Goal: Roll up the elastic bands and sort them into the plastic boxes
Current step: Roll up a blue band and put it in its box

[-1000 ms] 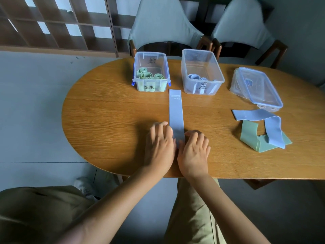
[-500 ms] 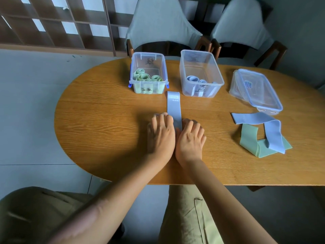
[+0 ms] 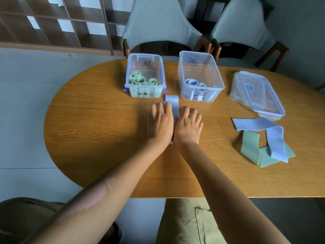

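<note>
Both the left hand (image 3: 161,120) and right hand (image 3: 189,125) press flat-fingered on the blue band (image 3: 173,105), lying lengthwise on the table (image 3: 98,120) between the boxes (probably so the roll starts tight), gripping nothing.

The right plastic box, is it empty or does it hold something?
Not empty. The right plastic box has no lid on, and a few rolled blue bands lie at its bottom, near the front wall.

Pale blue band (image 3: 172,104) on the orange-brown wood-grain table (image 3: 98,120); green rolls (image 3: 140,81).
</note>
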Available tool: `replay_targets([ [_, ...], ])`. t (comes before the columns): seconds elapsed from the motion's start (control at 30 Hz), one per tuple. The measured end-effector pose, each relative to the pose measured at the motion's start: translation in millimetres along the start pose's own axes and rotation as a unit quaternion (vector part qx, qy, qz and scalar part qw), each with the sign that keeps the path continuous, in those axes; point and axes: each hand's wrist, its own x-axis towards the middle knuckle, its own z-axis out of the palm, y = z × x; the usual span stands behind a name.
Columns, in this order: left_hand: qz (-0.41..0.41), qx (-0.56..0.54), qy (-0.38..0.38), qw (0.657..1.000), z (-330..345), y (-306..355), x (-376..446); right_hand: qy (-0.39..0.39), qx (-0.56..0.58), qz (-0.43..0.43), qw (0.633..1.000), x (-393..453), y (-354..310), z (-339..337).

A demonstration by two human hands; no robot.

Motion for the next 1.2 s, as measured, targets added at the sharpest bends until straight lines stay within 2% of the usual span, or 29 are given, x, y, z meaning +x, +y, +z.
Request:
replay_targets([
  [0.13,0.014,0.024,0.01,1.0,9.7,-4.0,16.8,0.017,-0.041,-0.006,0.999,18.0,-5.4,2.5],
  [0.27,0.014,-0.021,0.04,0.999,15.3,-9.4,29.5,0.019,-0.073,-0.021,0.997,32.3,-11.7,2.4],
  [0.33,0.025,-0.063,0.059,0.996,22.4,-16.6,33.1,0.022,-0.084,-0.026,0.996,37.6,-14.6,3.3],
  [0.47,-0.003,-0.207,0.065,0.976,23.6,-25.6,32.6,0.038,-0.097,-0.038,0.994,45.0,-18.0,3.6],
  [0.63,-0.023,-0.273,0.062,0.96,8.0,-34.1,7.4,0.061,-0.107,-0.059,0.991,52.0,-22.1,0.9],
  [0.87,0.029,-0.283,-0.011,0.959,-20.6,-40.1,-38.8,0.056,-0.134,-0.1,0.984,63.5,-25.6,3.0],
  [1.03,0.082,-0.248,-0.026,0.965,-23.0,-38.3,-43.5,0.067,-0.126,-0.132,0.981,64.8,-27.4,4.3],
  [1.13,0.067,-0.234,-0.027,0.97,-20.7,-37.7,-42.2,0.069,-0.075,-0.132,0.986,65.4,-23.7,4.7],
  [1.2,0.07,-0.229,-0.027,0.97,-20.3,-36.7,-42.1,0.08,0.011,-0.106,0.991,65.8,-17.0,6.1],
])
